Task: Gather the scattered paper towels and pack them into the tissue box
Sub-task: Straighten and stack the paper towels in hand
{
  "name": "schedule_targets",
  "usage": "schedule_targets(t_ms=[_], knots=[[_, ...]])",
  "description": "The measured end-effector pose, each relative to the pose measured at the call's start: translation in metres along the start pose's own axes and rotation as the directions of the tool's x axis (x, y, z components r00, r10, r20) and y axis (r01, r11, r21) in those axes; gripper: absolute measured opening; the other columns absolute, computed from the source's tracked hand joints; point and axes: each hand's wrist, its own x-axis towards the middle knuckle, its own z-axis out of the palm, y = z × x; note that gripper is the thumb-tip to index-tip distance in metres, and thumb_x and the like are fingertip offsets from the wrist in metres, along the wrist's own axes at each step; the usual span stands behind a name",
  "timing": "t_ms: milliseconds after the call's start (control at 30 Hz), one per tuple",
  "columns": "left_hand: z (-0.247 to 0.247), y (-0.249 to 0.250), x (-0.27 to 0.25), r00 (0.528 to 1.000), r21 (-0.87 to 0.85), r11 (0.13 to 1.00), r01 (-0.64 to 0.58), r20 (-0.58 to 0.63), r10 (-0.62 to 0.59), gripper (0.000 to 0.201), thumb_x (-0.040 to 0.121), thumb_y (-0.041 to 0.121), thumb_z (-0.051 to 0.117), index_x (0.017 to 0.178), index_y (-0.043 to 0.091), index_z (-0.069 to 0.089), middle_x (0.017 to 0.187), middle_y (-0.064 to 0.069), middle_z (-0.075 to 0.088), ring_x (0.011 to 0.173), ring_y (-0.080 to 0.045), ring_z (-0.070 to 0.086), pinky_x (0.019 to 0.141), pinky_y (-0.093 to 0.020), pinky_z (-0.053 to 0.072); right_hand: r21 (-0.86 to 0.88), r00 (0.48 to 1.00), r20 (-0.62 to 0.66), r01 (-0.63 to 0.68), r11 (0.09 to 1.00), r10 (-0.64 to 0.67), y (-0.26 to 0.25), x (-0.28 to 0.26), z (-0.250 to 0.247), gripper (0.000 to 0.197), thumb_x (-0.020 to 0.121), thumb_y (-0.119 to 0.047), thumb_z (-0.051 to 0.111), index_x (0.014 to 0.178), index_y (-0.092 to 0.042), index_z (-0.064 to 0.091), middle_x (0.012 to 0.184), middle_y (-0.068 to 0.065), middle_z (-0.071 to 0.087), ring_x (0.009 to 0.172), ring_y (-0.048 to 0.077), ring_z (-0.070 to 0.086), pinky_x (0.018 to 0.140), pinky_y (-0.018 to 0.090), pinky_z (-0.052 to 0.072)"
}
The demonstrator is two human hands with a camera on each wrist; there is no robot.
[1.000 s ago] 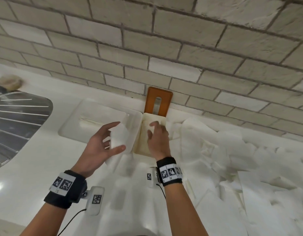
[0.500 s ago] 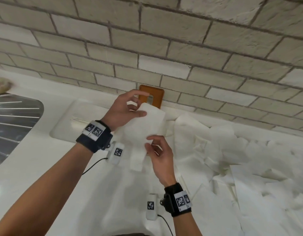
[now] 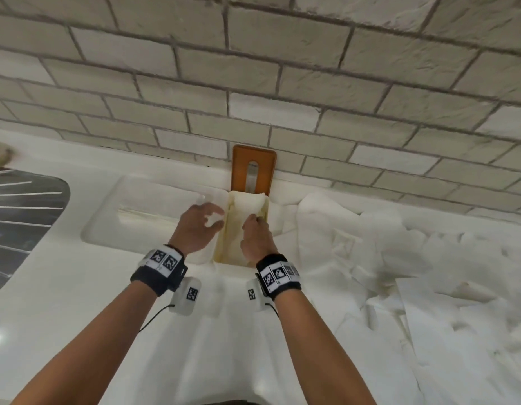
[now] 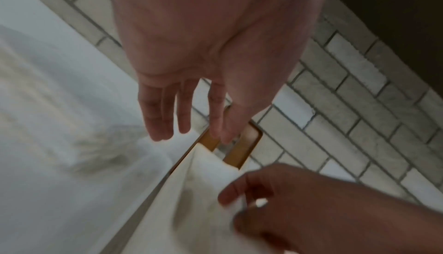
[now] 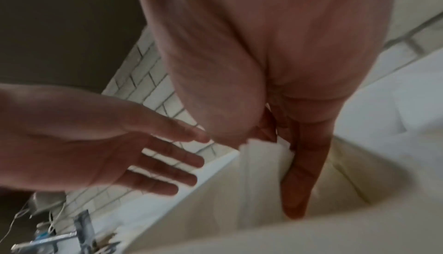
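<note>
The tissue box [image 3: 221, 244] lies open on the white counter, its cream inside showing. Its orange lid [image 3: 241, 168] leans on the brick wall behind it. A white paper towel [image 3: 249, 204] sits folded in the box. My right hand [image 3: 253, 226] pinches this towel [image 5: 258, 191] between thumb and fingers and pushes it down inside. My left hand [image 3: 216, 218] hovers over the box's left rim with spread fingers, holding nothing; the left wrist view shows its fingers [image 4: 165, 121] straight. Loose paper towels [image 3: 399, 273] cover the counter to the right.
A shallow white tray [image 3: 130, 211] lies left of the box. A ribbed metal drainer [image 3: 19, 214] fills the far left. The brick wall [image 3: 282, 83] stands close behind. More towels [image 3: 224, 346] lie near the front edge between my arms.
Half a second ago both hands held a towel up in front of the wall. Now the towel is down in the box, my left hand has let go, and my right still holds it.
</note>
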Motion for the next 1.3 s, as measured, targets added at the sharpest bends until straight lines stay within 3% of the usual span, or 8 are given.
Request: schedule_targets(t_ms=[333,433,533,667,833,1067,1167,1300], knots=[[0.040,-0.023,-0.031,0.991,0.024,0.997,-0.071,-0.113,0.073,0.022,0.093,0.024,0.078,0.113,0.029,0.071,0.121,0.000,0.062,0.109,-0.023,0.067,0.099,-0.042,0.055,0.160,0.944,-0.325,0.119,0.980,-0.062,0.007,0.011,0.007,0.016,0.102,0.000,0.059,0.106,-0.013,0.068,0.115,0.007,0.066,0.103,0.025,0.068,0.092,0.042,0.059],[0.024,-0.001,-0.024,0.961,-0.111,0.988,-0.106,-0.266,0.073,0.032,0.103,0.040,0.067,0.126,0.018,0.068,0.121,0.001,0.069,0.106,-0.018,0.069,0.093,-0.041,0.059,0.373,0.876,-0.456,0.351,0.859,-0.160,0.006,-0.015,-0.022,0.011,0.100,-0.008,0.073,0.100,-0.019,0.071,0.102,-0.009,0.073,0.097,0.007,0.069,0.085,0.026,0.057],[0.000,0.033,-0.025,0.987,-0.490,0.863,0.121,-0.033,-0.157,0.053,0.100,0.061,0.060,0.139,0.025,0.058,0.123,0.001,0.071,0.106,-0.014,0.070,0.093,-0.034,0.054,0.583,0.855,-0.497,0.455,0.673,-0.148,0.002,-0.047,-0.050,0.013,0.100,-0.010,0.076,0.106,-0.017,0.067,0.105,-0.011,0.072,0.104,0.012,0.069,0.089,0.027,0.059],[-0.012,0.057,-0.030,0.990,-0.819,0.558,0.132,0.140,-0.029,0.048,0.096,0.027,0.077,0.141,0.028,0.059,0.127,-0.008,0.075,0.111,-0.027,0.075,0.089,-0.043,0.061,0.680,0.897,-0.425,0.407,0.610,-0.125,0.020,-0.068,-0.062,0.018,0.099,-0.007,0.076,0.108,-0.018,0.065,0.108,-0.004,0.070,0.105,0.022,0.069,0.089,0.041,0.059],[-0.011,0.067,-0.040,0.980,-0.665,0.730,-0.154,-0.007,0.201,0.082,0.086,0.003,0.086,0.148,0.041,0.049,0.124,-0.004,0.074,0.104,-0.027,0.077,0.083,-0.042,0.066,0.912,0.953,-0.273,0.214,0.349,0.131,0.025,-0.070,-0.063,0.047,0.094,-0.038,0.083,0.135,-0.031,0.060,0.116,0.006,0.077,0.109,0.021,0.075,0.092,0.045,0.061],[-0.006,0.068,-0.058,0.988,-0.674,0.729,-0.114,0.000,0.155,0.037,0.103,0.027,0.068,0.138,0.025,0.059,0.103,-0.008,0.081,0.094,-0.018,0.077,0.076,-0.031,0.061,0.740,0.814,-0.565,0.429,0.518,0.133,0.010,-0.060,-0.079,0.040,0.099,-0.025,0.081,0.076,-0.015,0.049,0.066,0.000,0.043,0.064,0.018,0.039,0.062,0.031,0.036],[-0.009,0.060,-0.057,0.996,-0.761,0.645,-0.076,-0.025,0.087,0.033,0.108,0.036,0.060,0.133,0.017,0.067,0.116,-0.023,0.073,0.105,-0.030,0.071,0.091,-0.054,0.061,0.723,0.782,-0.614,0.500,0.477,0.111,0.015,-0.077,-0.089,0.046,0.098,-0.026,0.081,0.078,-0.010,0.043,0.070,0.018,0.027,0.066,0.030,0.026,0.064,0.038,0.027],[-0.014,0.063,-0.054,0.995,-0.775,0.627,-0.081,-0.024,0.099,0.028,0.109,0.015,0.055,0.136,0.008,0.059,0.109,-0.001,0.078,0.115,-0.023,0.073,0.096,-0.053,0.061,0.745,0.850,-0.523,0.492,0.450,-0.062,0.014,-0.106,-0.109,0.044,0.095,-0.036,0.083,0.093,-0.002,0.055,0.077,0.043,0.046,0.066,0.045,0.045,0.063,0.052,0.040]])
